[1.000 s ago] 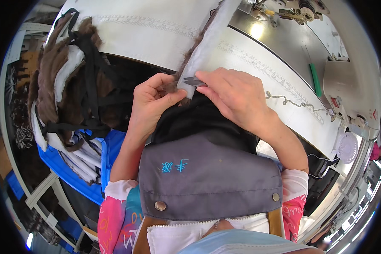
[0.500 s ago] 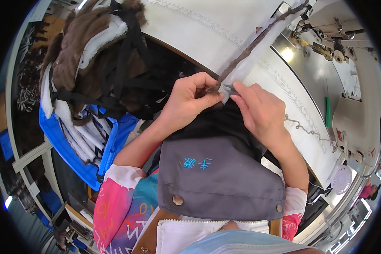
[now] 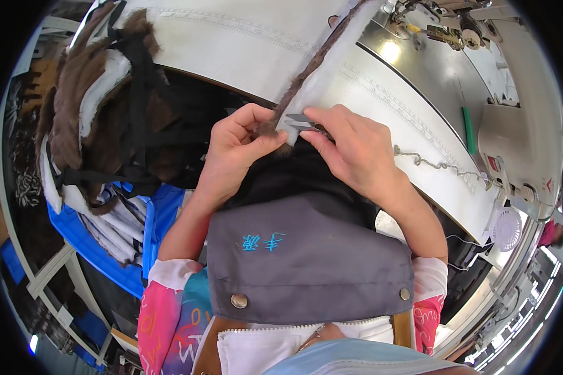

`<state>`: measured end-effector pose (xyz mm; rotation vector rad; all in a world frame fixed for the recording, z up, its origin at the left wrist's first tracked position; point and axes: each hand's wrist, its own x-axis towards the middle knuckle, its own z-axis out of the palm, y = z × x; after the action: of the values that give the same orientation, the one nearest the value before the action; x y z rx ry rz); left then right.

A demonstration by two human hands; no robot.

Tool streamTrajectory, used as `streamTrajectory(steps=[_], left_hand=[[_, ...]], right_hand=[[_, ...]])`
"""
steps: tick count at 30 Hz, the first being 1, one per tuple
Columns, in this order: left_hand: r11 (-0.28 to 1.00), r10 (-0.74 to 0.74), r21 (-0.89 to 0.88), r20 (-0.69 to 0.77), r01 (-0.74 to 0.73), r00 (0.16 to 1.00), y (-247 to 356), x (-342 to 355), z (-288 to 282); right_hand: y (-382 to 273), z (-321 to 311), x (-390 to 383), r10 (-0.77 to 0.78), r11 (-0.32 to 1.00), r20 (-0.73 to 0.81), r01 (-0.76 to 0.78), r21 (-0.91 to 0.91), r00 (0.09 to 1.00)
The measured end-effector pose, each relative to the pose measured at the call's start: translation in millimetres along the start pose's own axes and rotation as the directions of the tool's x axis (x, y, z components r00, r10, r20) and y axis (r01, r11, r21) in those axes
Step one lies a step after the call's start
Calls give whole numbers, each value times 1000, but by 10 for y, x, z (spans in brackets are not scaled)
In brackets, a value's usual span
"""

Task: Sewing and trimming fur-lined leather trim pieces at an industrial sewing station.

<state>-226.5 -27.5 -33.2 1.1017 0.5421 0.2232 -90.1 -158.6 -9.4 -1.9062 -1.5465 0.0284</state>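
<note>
Our left hand (image 3: 241, 140): fingers clamp fur strip (image 3: 314, 81), likely steadying it; right hand (image 3: 355, 142), right of strip: fingers clamp snips (image 3: 303, 117).

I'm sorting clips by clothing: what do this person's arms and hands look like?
The left hand and right hand wear no gloves, and the forearms are bare. The left sleeve and right sleeve are pink with scrawled markings, each ending in a white band.

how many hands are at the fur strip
2: the left hand pinches the near end of the fur strip; the right hand beside it holds a metal tool. No others show there.
</note>
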Motion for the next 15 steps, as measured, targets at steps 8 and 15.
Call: streamTrajectory(steps=[8, 15], left_hand=[[999, -17, -46, -7, 17, 1000, -68, 8, -21], [999, -24, 31, -7, 24, 1000, -2, 13, 36]], right_hand=[[88, -41, -21, 30, 999, 56, -32, 30, 998], [107, -109, 26, -8, 999, 92, 13, -51, 996]])
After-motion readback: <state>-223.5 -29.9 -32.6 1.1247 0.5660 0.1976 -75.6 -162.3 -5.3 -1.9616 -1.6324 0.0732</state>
